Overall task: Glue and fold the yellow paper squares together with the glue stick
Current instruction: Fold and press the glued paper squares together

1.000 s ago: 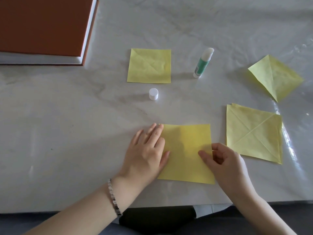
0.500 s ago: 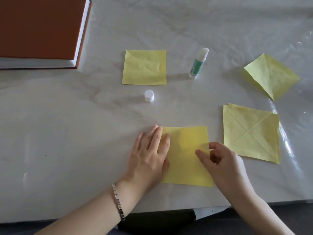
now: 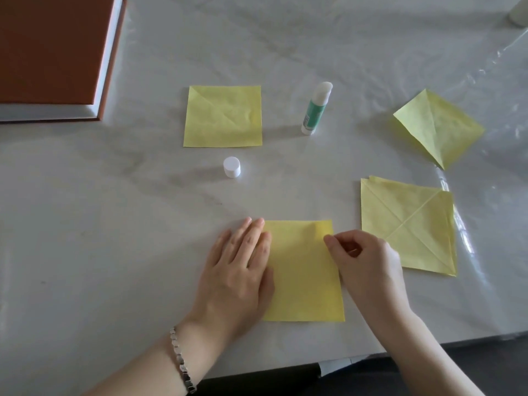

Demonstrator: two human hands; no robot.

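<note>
A yellow paper square [image 3: 303, 270] lies flat near the table's front edge. My left hand [image 3: 237, 270] rests flat on its left edge, fingers straight. My right hand [image 3: 368, 261] has curled fingers, and its thumb and forefinger pinch the square's right edge near the top corner. The uncapped glue stick [image 3: 315, 110], green and white, stands tilted farther back, with its white cap [image 3: 232, 167] upright to the left. Another creased yellow square [image 3: 223, 117] lies beyond the cap. A stack of creased yellow squares [image 3: 405, 224] lies at my right. A folded yellow piece [image 3: 437, 127] sits turned like a diamond at the far right.
A thick book with an orange-brown cover [image 3: 51, 52] lies at the far left corner. The white table [image 3: 114, 224] is covered with a clear plastic sheet that wrinkles at the right. The table's front edge runs just below my wrists.
My right hand has slid up the square's right edge, from its middle toward the top corner. My left hand stays flat on the left edge. The camera has shifted slightly.
</note>
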